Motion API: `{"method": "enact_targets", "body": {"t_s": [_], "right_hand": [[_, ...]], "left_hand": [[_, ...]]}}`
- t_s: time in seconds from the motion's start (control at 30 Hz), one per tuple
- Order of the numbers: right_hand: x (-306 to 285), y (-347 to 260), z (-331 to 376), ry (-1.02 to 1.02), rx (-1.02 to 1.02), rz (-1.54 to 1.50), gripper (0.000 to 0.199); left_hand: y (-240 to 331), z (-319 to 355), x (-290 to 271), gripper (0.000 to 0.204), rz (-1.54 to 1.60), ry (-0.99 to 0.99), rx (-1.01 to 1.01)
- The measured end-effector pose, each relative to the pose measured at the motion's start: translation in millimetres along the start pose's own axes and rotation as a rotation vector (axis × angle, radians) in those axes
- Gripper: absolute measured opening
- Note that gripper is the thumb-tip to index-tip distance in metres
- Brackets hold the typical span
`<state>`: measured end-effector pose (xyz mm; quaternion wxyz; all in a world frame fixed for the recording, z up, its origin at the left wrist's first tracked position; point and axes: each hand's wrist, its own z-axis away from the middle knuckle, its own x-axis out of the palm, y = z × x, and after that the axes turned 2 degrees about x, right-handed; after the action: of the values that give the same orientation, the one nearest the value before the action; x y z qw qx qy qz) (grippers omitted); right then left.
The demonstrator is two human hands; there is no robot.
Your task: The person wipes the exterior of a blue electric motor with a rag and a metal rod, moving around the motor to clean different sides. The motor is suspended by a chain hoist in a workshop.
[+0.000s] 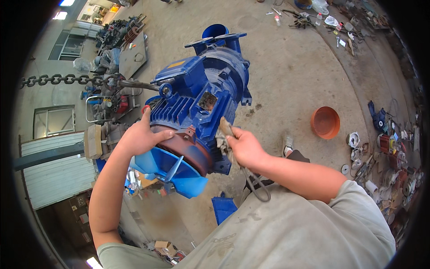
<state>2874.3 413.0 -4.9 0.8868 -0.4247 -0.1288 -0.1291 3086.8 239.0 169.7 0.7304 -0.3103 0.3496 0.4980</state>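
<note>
A big blue electric motor (179,105) with cooling fins hangs or stands in front of me, with a pump-like flanged part (224,67) at its far end. Its near end has a red-brown end cover (190,150) and a bright blue fan (172,172). My left hand (144,136) lies on the cover's upper left edge, index finger and thumb spread, the fingertip by a small red ring (145,108). Just right of the motor, my right hand (247,149) grips a dirty grey-brown rag (224,138). Below it dangles a grey cord loop (260,190).
A heavy chain (62,80) runs from the left to the motor's lifting eye (165,89). On the concrete floor sit an orange-brown basin (325,123) and a blue metal piece (224,208). Scattered parts (389,157) line the right side; machinery crowds the left.
</note>
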Motion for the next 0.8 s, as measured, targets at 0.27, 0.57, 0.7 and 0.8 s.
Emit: {"method": "enact_targets", "body": {"t_s": [0.27, 0.57, 0.7, 0.8], "right_hand": [[15, 13, 23, 0.088, -0.234, 0.138, 0.044], [4, 1, 8, 0.053, -0.139, 0.258, 0.047], [-8, 6, -28, 0.143, -0.187, 0.281, 0.047], [-29, -23, -79, 0.221, -0.184, 0.250, 0.039]], "left_hand": [[-64, -51, -2, 0.099, 0.010, 0.042, 0.042], [-70, -54, 45, 0.088, 0.750, -0.141, 0.154], [-60, -45, 43, 0.091, 0.812, -0.105, 0.142], [-60, -45, 50, 0.082, 0.824, -0.086, 0.133]]}}
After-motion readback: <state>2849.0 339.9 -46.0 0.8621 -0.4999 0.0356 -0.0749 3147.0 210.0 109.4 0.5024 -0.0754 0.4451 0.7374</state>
